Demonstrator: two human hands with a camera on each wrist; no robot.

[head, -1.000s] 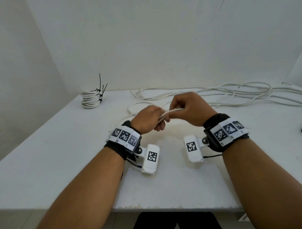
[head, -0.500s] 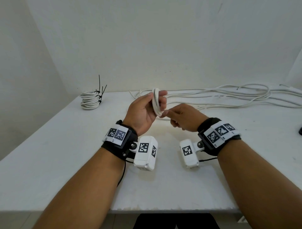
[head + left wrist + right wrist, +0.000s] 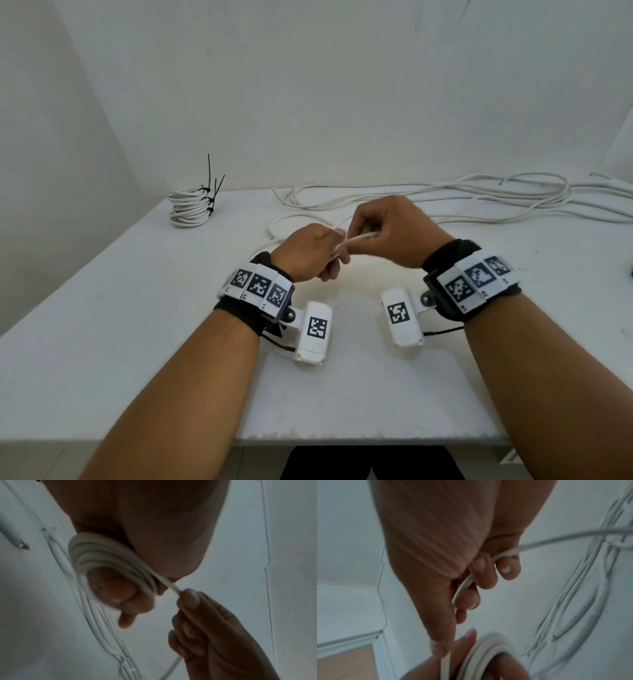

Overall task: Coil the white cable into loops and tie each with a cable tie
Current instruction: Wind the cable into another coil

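Note:
My left hand (image 3: 308, 253) holds a small coil of white cable (image 3: 109, 561) wound in several turns around its fingers, above the middle of the table. Just to its right, my right hand (image 3: 387, 233) grips the free strand of cable (image 3: 359, 238) running out of that coil; the strand passes through its curled fingers (image 3: 481, 572) and trails off to the right. The rest of the loose white cable (image 3: 479, 198) lies in long strands along the back of the table. The coil itself is hidden behind my left hand in the head view.
A finished cable bundle (image 3: 188, 209) tied with black cable ties (image 3: 209, 192) sits at the table's back left corner. The white table (image 3: 102, 325) meets walls at the back and left. Its front edge lies under my forearms.
The left hand, raised with the coil upright half a second ago, has turned down and dropped. The right hand has risen and swung over, carrying the strand around the coil.

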